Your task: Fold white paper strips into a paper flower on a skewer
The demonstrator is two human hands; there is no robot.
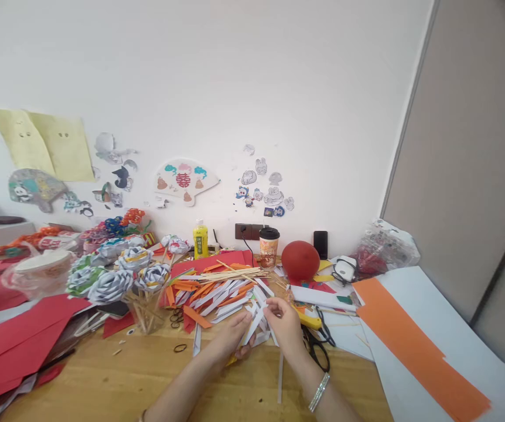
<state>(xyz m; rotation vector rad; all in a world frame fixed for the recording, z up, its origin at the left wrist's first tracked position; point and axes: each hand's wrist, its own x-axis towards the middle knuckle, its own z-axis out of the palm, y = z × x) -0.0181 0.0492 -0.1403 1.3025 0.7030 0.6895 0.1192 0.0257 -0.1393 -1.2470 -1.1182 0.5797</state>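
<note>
Over the front of the wooden table, my left hand (233, 335) is closed around a folded white paper strip (255, 326). My right hand (285, 326) pinches the upper end of the same strip between thumb and fingers. Part of what sits in my left palm is hidden; a bit of yellow shows beneath it. Just behind my hands lies a heap of folded white and orange paper strips (224, 299), with thin wooden sticks (230, 273) across its top. Black-handled scissors (318, 351) and a yellow-handled tool (309, 320) lie beside my right wrist.
Paper flowers (112, 285) stand in a clear container (146, 310) left of the heap. Behind it are a yellow bottle (200, 240), a lidded cup (269, 249) and a red balloon (300, 261). Red sheets (19, 346) spread left, an orange sheet (419, 346) right.
</note>
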